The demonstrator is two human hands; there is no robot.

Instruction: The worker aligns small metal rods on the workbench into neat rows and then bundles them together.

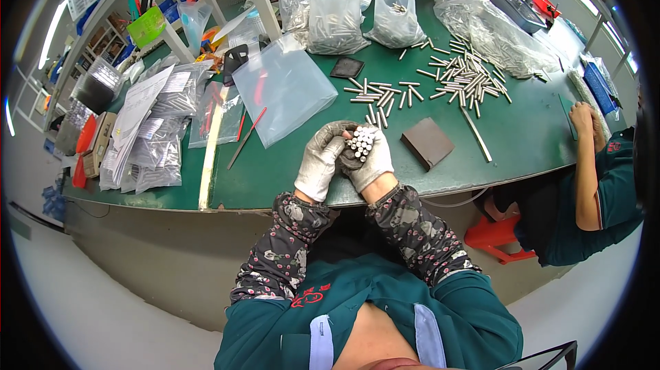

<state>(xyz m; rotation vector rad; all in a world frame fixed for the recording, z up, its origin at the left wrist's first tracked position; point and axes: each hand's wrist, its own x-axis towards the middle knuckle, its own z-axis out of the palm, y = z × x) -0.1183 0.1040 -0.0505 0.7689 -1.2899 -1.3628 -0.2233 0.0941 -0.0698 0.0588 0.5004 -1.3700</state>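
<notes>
A bundle of short metal pins [361, 143] is held upright at the table's near edge, its round ends facing up. My left hand [322, 157], in a stained white-and-grey glove, closes round the bundle's left side. My right hand [373, 162], gloved the same way, wraps its right side. Several loose metal pins [377, 98] lie just beyond my hands, and a larger pile of pins [471, 78] spreads farther right. Close to my right hand sits a dark brown block [427, 143]. The lower part of the bundle is hidden by my gloves.
A flat clear plastic bag [283, 91] and a thin red-tipped rod [247, 137] lie left of my hands. Filled bags [333, 16] stand at the back. A metal strip [476, 135] lies right. Another person [584, 184] sits at the right edge.
</notes>
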